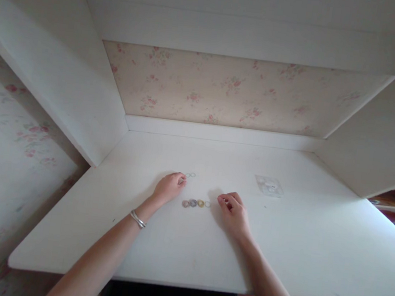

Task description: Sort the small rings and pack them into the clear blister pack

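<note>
My left hand [170, 187] rests on the white desktop with its fingers curled together. Just past its fingertips lie thin pale rings [193, 175], close to or touching the fingers. My right hand [234, 213] is closed in a pinch, and whatever it may hold is too small to make out. Between the hands runs a short row of small rings or ring stacks: a coppery one [186, 204], a dark grey one [193, 203], a gold one [200, 203] and a pale thin ring [207, 204] nearest my right hand.
A flat clear plastic case [269, 186] lies on the desk [155, 258] to the right, beyond my right hand. White side panels [67, 65] and an overhead shelf enclose the desk. Floral wallpaper [226, 91] shows at the back. A silvery bracelet [138, 219] circles my left wrist.
</note>
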Available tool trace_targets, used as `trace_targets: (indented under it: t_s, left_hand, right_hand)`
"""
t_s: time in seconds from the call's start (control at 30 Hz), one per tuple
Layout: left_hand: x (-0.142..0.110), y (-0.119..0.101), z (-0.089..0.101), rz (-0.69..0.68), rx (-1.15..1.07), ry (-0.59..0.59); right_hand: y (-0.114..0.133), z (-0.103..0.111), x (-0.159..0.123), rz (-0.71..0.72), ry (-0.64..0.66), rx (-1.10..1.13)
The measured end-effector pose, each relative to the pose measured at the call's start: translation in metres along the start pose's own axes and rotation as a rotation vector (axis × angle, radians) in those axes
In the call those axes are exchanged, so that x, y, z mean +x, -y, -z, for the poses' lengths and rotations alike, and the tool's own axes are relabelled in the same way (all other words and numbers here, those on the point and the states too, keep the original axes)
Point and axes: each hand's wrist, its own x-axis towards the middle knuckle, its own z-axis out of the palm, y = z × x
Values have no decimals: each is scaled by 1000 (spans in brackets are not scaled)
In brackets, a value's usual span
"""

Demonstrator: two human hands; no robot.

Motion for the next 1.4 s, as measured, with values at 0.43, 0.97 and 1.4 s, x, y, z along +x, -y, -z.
trace_targets:
  t_s: [0.43, 0.97, 1.4]
  left_hand:
    - [21, -14, -9, 12, 136, 36]
    - [-43, -81, -18, -299, 120, 172]
    - [-30, -48, 8, -161, -105, -96]
  right_hand:
    - [-2, 1, 1, 4, 13, 47]
    - [5, 6, 2, -18, 16, 57]
    - [0, 4, 0, -2, 24, 59]
